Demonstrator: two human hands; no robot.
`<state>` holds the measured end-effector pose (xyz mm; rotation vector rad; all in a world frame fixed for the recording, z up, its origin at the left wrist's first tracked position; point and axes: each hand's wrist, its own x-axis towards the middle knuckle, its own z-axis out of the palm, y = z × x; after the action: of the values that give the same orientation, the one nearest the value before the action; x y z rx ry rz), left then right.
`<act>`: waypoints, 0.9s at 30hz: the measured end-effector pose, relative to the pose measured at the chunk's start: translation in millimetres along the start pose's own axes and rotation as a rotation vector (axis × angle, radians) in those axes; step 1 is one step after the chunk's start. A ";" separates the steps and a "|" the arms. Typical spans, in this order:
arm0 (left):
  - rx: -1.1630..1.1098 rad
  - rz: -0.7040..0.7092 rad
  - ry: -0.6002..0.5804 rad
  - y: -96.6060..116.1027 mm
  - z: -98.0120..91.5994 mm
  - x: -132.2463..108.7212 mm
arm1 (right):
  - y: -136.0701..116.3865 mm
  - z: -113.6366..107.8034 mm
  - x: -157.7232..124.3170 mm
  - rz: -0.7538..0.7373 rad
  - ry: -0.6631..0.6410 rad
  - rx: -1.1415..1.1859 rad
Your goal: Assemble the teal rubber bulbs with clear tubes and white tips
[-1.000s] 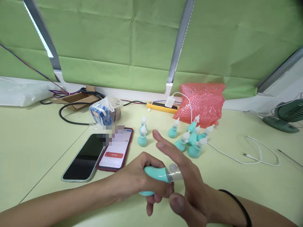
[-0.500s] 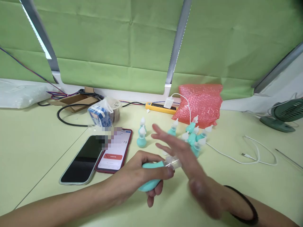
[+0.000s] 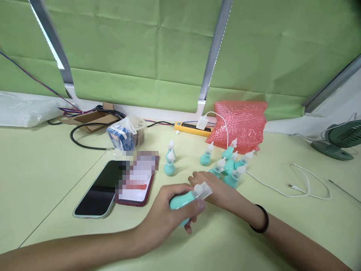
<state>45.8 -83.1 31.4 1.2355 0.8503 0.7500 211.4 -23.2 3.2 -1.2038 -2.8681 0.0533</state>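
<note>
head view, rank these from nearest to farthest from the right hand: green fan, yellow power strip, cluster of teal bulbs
From the right hand:
1. cluster of teal bulbs, just beyond it, centre of the table
2. yellow power strip, at the back by the wall
3. green fan, far right edge

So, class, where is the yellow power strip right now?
In the head view the yellow power strip lies at the far edge of the table, just left of the pink bubble wrap.
</note>
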 end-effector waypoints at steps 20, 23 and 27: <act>0.337 0.283 0.271 -64.7 -22.0 7.5 | -10.5 -22.3 -21.2 -0.107 0.179 0.615; 0.379 0.331 0.295 -66.9 -21.6 6.8 | -10.2 -26.4 -21.0 -0.137 0.107 0.526; 0.394 0.322 0.285 -68.1 -21.0 7.1 | -9.6 -30.3 -20.3 -0.162 -0.022 0.483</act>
<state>33.2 -79.1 -39.0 1.6674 1.0803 1.0703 220.1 -43.8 33.6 -0.8785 -2.7191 0.7096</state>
